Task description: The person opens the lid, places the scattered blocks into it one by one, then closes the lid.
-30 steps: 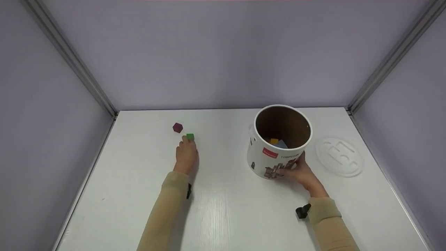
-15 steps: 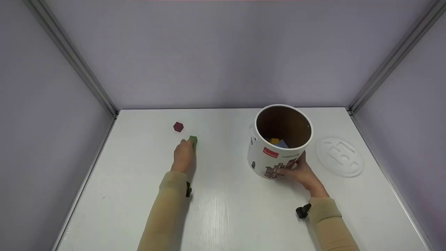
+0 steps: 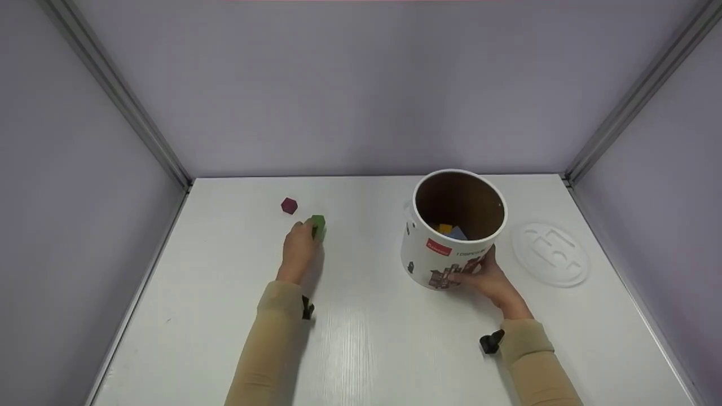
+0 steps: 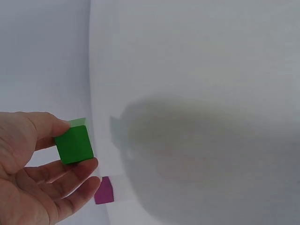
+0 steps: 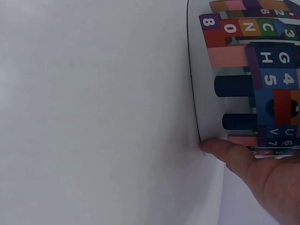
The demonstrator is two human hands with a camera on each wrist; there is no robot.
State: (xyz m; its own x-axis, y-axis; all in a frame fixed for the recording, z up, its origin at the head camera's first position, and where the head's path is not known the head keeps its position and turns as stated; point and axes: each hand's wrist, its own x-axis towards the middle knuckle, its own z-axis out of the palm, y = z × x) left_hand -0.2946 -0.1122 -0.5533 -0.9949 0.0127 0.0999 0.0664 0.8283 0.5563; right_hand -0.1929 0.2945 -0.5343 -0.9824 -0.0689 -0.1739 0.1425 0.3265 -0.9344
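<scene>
My left hand (image 3: 297, 251) pinches a green cube (image 4: 75, 145) between thumb and fingers, raised over the table in the left wrist view. Just beyond that hand, a dark magenta cube (image 3: 289, 206) lies on the white table. On the right stands a white bucket (image 3: 420, 259) printed with pictures of letter and number blocks, its mouth tilted slightly toward me. Yellow and blue blocks (image 3: 456, 232) show at its bottom. My right hand (image 3: 492, 285) grips the bucket low on its right side, thumb across the printed front; its other fingers are mostly hidden behind the wall.
A clear round lid (image 3: 550, 254) with raised shapes lies flat to the right of the bucket. Grey panels (image 3: 372, 90) enclose the white table (image 3: 361, 338) at the back and both sides.
The green cube has come off the table in my left hand and moved slightly right. My right hand and the bucket have stayed in place.
</scene>
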